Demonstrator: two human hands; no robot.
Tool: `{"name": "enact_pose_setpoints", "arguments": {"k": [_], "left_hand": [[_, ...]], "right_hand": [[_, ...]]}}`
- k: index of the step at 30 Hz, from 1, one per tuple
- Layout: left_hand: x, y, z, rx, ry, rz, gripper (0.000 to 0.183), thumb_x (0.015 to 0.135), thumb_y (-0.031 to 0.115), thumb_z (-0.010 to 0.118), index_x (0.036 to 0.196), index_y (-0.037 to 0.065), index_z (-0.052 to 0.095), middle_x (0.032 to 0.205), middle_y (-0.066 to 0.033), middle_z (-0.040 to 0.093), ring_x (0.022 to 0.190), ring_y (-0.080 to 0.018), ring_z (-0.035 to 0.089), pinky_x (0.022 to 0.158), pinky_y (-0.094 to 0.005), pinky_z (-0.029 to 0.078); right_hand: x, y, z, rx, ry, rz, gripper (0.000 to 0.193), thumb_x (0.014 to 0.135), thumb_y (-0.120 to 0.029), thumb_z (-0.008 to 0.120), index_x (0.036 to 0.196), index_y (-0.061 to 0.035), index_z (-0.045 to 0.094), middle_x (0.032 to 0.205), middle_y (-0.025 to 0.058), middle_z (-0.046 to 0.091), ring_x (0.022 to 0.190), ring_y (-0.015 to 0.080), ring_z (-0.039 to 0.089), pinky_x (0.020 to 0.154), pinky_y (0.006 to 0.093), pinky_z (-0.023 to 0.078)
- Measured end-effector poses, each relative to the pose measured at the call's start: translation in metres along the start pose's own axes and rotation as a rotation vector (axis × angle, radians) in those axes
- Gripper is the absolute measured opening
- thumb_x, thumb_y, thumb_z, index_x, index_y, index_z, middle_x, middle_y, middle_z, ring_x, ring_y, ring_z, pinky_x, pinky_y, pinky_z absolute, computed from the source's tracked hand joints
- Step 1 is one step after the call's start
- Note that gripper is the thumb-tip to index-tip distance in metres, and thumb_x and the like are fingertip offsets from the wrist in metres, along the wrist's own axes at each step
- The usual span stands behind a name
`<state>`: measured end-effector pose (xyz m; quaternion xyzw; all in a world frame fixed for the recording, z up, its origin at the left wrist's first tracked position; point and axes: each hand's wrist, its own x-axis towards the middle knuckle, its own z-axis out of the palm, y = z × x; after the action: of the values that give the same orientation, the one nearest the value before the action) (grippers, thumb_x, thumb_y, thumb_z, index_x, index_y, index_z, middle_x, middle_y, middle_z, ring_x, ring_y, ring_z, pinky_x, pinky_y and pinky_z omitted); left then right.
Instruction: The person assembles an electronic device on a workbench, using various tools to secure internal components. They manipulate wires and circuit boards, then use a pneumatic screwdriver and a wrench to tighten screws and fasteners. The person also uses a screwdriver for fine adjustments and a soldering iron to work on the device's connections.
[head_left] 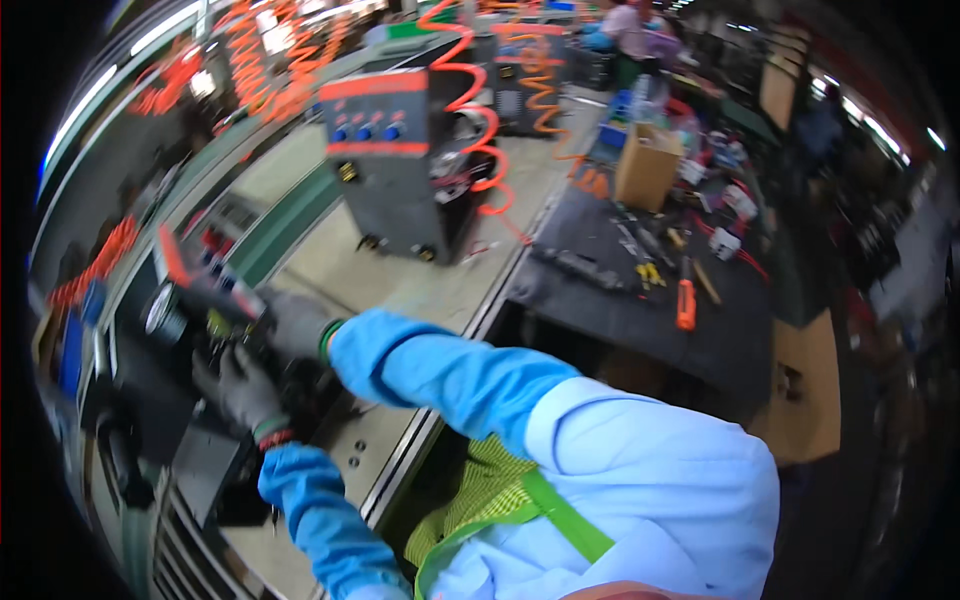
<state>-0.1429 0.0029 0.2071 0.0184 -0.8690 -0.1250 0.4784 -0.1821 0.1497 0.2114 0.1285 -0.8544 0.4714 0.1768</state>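
Both my hands wear grey gloves and are at the left, by a dark box-shaped machine with an orange-striped front panel [205,275]. My left hand [242,388] reaches in below the panel, its fingers apart against the dark parts there. Just above and to its right, my right hand [298,325] is at the panel's near edge; its fingers are hidden and blurred. Farther along the bench stands a similar grey machine [385,165] with orange stripes and blue knobs, its side uncovered, showing wires.
Orange coiled hoses [490,130] hang above the conveyor bench [410,285]. To the right, a dark work table [590,300] holds a cardboard box [648,165], an orange-handled tool [686,303], pliers and loose parts. A cardboard sheet [810,400] stands beside it. Another person [630,30] is far back.
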Motion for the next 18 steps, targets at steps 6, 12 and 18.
{"name": "enact_pose_setpoints", "arguments": {"k": [6,12,18], "left_hand": [[0.001,-0.017,0.021,-0.165,-0.008,-0.021,0.039,0.094,0.032,0.054,0.113,-0.001,0.063,0.143,-0.0180,0.037,0.130,-0.0353,0.039,0.106,-0.0403,0.035],[-0.002,-0.008,0.031,-0.105,-0.001,0.018,0.041,0.094,0.032,0.053,0.117,-0.001,0.061,0.144,-0.0195,0.034,0.131,-0.0335,0.038,0.105,-0.0402,0.037],[0.002,0.002,0.023,-0.099,-0.069,-0.067,0.043,0.093,0.035,0.054,0.116,0.000,0.063,0.144,-0.0156,0.035,0.129,-0.0313,0.040,0.106,-0.0386,0.035]], "right_hand": [[-0.001,-0.007,-0.005,-0.133,-0.096,0.047,0.065,0.079,-0.025,0.060,0.136,-0.0098,0.033,0.111,0.0229,0.059,0.099,0.0409,0.061,0.085,0.0485,0.048],[-0.002,-0.006,-0.016,-0.138,-0.132,0.075,0.069,0.079,-0.024,0.061,0.139,-0.0076,0.031,0.115,0.0231,0.057,0.103,0.0392,0.060,0.086,0.0477,0.048],[0.012,0.012,-0.003,-0.072,-0.116,0.081,0.062,0.077,-0.024,0.061,0.134,-0.0090,0.041,0.106,0.0246,0.060,0.099,0.0409,0.060,0.087,0.0472,0.048]]}}
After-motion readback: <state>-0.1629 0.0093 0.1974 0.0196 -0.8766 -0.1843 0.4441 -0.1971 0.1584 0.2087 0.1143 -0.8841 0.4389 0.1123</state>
